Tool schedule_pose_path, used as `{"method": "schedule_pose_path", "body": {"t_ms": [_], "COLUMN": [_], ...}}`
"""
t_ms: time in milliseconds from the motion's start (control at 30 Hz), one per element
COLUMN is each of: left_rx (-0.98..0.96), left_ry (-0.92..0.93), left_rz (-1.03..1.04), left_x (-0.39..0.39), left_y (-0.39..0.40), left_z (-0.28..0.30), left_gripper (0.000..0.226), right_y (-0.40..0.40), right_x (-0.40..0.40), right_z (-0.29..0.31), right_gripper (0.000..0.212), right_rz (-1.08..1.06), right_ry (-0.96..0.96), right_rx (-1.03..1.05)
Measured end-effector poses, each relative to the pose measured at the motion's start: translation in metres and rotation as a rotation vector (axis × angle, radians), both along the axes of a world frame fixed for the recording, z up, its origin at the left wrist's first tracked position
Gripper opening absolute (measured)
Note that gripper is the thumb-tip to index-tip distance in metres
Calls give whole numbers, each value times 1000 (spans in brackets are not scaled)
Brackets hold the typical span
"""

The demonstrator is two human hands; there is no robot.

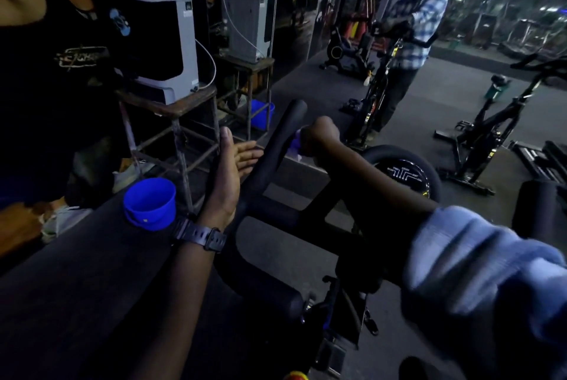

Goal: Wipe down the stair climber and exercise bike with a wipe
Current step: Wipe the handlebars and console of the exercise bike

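Observation:
The exercise bike's black handlebar [277, 146] rises in the middle of the view, with its round console [405, 175] just behind. My right hand [320, 141] grips a pale purple wipe [295, 144] and holds it against the right side of the upright bar end. My left hand [228, 178] lies flat and open beside the left of the same bar, fingers straight, touching or nearly touching it. A dark watch sits on my left wrist. No stair climber shows.
A blue cup [150, 203] stands on a dark ledge at the left. A grey appliance [159, 42] sits on a rusty metal stand [171, 131] in front of a mirror wall. More bikes [491, 128] stand at the right. Another person [46, 57] is at far left.

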State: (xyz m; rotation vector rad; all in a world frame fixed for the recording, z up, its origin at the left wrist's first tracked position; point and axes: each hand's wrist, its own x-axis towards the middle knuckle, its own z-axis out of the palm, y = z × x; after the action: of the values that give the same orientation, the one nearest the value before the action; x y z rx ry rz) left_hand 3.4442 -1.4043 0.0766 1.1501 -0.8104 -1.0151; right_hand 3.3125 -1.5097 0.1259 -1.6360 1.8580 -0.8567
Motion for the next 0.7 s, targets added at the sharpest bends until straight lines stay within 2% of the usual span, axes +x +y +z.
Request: {"method": "schedule_pose_path", "body": {"t_ms": [100, 233, 367, 500, 567, 700], "left_rx": [-13, -26, -30, -20, -17, 3], "left_ry": [5, -1, 4, -12, -18, 33], "left_rz": [2, 3, 6, 11, 8, 29], "left_x": [0, 0, 1, 3, 3, 4], "left_y": [-1, -1, -2, -3, -1, 5], "left_z": [-1, -3, -4, -7, -5, -1], "left_gripper": [71, 69, 68, 71, 72, 70], "right_y": [-28, -36, -42, -39, -11, 59], "right_x": [-3, -2, -4, -4, 6, 32], "right_z": [4, 21, 36, 50, 52, 20], "right_gripper": [10, 25, 35, 33, 27, 26], "right_rz": [-53, -44, 163, 291, 397, 618], "right_ry": [-159, -196, 100, 434, 651, 885], "right_rx": [-2, -129, -206, -317, -332, -333]}}
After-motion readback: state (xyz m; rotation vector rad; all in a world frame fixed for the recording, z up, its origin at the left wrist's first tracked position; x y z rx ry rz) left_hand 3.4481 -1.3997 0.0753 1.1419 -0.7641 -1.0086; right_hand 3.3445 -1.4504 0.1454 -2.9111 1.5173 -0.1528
